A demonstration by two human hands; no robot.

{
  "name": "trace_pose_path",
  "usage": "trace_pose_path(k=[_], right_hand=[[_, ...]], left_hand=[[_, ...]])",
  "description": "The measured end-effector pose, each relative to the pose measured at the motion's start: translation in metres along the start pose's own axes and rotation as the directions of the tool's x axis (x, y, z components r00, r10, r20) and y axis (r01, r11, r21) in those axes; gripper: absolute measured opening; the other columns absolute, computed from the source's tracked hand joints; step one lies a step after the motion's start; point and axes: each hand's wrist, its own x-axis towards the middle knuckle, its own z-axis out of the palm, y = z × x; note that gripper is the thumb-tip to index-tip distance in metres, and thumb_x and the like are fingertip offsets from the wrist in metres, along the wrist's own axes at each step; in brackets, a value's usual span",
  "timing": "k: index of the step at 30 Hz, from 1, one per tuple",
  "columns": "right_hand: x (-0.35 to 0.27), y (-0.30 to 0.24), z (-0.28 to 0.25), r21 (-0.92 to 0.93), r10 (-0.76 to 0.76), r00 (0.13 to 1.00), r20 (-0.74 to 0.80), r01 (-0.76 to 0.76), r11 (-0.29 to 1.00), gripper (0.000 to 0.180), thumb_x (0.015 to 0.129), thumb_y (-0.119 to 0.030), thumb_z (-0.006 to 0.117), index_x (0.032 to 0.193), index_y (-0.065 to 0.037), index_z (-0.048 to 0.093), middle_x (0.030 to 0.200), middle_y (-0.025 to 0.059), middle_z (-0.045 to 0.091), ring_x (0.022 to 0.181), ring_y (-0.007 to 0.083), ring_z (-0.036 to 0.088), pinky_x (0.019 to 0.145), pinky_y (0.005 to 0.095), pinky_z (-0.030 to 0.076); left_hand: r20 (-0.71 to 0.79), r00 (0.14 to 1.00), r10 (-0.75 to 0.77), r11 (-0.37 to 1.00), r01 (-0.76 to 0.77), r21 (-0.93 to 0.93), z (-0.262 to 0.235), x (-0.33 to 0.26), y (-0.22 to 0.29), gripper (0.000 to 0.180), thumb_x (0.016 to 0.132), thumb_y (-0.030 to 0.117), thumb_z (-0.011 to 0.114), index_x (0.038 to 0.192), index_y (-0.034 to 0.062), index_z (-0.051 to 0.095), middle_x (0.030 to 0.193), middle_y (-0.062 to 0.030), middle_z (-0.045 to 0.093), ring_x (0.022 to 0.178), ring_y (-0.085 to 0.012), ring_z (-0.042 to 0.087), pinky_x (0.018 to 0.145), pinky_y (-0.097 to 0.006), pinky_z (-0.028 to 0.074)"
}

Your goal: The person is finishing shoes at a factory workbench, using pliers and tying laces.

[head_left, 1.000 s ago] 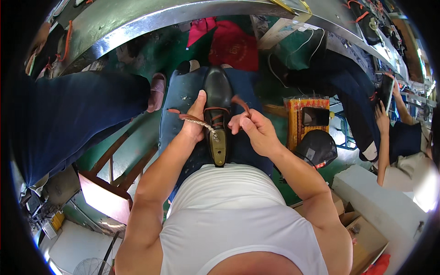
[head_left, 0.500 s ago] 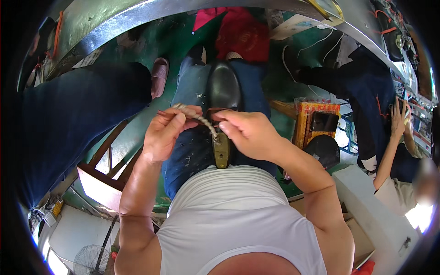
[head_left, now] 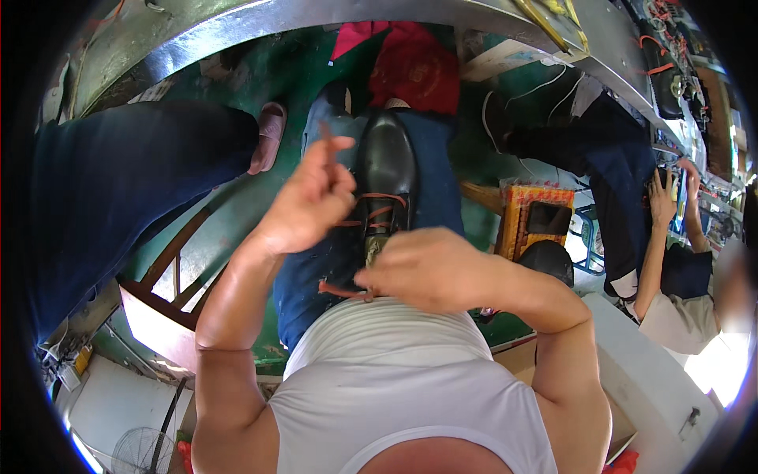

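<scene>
Left arm: enters from 7 o'clock, bent at the elbow, forearm rising toward 12.
Left hand (head_left: 309, 199): raised near centre, fingers curled in a loose fist, index finger and thumb pinched together at the top.
Right arm: enters from 5 o'clock, forearm sweeping toward 9.
Right hand (head_left: 426, 268): back up, knuckles toward 9, fingers curled under and closed.

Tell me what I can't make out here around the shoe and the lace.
Head view only:
- Heel end of the black shoe: hidden under the right hand.
- Brown lace: its run past the right hand is covered; only an end shows.
- Left hand fingers: motion-blurred, so the grip on the lace is unclear.
</scene>
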Motion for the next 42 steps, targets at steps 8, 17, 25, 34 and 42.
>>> trace_pose_path(k=[8, 17, 25, 34, 42], right_hand=[[0.034, 0.031, -0.044, 0.353, 0.506, 0.826, -0.248, -0.409, 0.842, 0.033, 0.094, -0.022, 0.064, 0.119, 0.000, 0.066, 0.107, 0.0153, 0.068, 0.098, 0.0258, 0.067, 0.089, 0.0325, 0.052], [-0.017, 0.028, -0.029, 0.110, 0.385, 0.908, -0.168, -0.370, 0.922, 0.017, 0.092, -0.018, 0.063, 0.102, -0.005, 0.067, 0.083, 0.0154, 0.065, 0.072, 0.0304, 0.064, 0.063, 0.0378, 0.052], [0.002, 0.078, -0.032, 0.766, 0.546, 0.803, 0.239, -0.501, 0.402, 0.030, 0.099, -0.012, 0.054, 0.125, 0.000, 0.060, 0.092, 0.0038, 0.070, 0.077, 0.0102, 0.065, 0.069, 0.0249, 0.052], [-0.052, 0.047, -0.066, 0.887, 0.448, 0.833, 0.324, -0.432, 0.162, 0.019, 0.088, -0.002, 0.054, 0.098, -0.001, 0.070, 0.072, -0.0021, 0.057, 0.064, 0.0073, 0.051, 0.057, 0.0249, 0.041], [-0.089, 0.032, -0.054, -0.066, 0.426, 0.899, 0.101, -0.421, 0.905, 0.009, 0.086, -0.014, 0.064, 0.086, -0.010, 0.071, 0.063, 0.0083, 0.063, 0.053, 0.0252, 0.060, 0.050, 0.0392, 0.045]], left_hand=[[0.488, 0.870, -0.071, 0.891, -0.165, 0.424, 0.035, 0.016, 0.016, 0.028, 0.099, 0.025, 0.058, 0.107, -0.0003, 0.066, 0.090, -0.0110, 0.070, 0.090, -0.0227, 0.065, 0.080, -0.037, 0.051], [0.422, 0.872, -0.250, 0.938, 0.109, 0.329, 0.004, 0.031, 0.023, 0.024, 0.094, 0.021, 0.066, 0.107, 0.0020, 0.072, 0.085, -0.0052, 0.068, 0.072, -0.0140, 0.064, 0.063, -0.027, 0.049], [0.754, 0.322, 0.573, -0.231, -0.819, 0.525, 0.010, 0.036, 0.030, 0.033, 0.070, 0.011, 0.073, 0.099, -0.0021, 0.068, 0.090, -0.0104, 0.066, 0.078, -0.0278, 0.065, 0.067, -0.040, 0.052], [0.474, 0.807, 0.352, 0.256, -0.570, 0.781, -0.022, -0.005, 0.013, 0.018, 0.088, 0.016, 0.068, 0.083, 0.0004, 0.060, 0.075, -0.0145, 0.059, 0.067, -0.0350, 0.059, 0.060, -0.042, 0.046], [0.065, 0.994, 0.091, 0.792, -0.112, 0.600, -0.036, -0.051, -0.027, 0.032, 0.101, 0.023, 0.056, 0.077, 0.0020, 0.055, 0.063, -0.0064, 0.049, 0.054, -0.0232, 0.048, 0.051, -0.034, 0.038]])
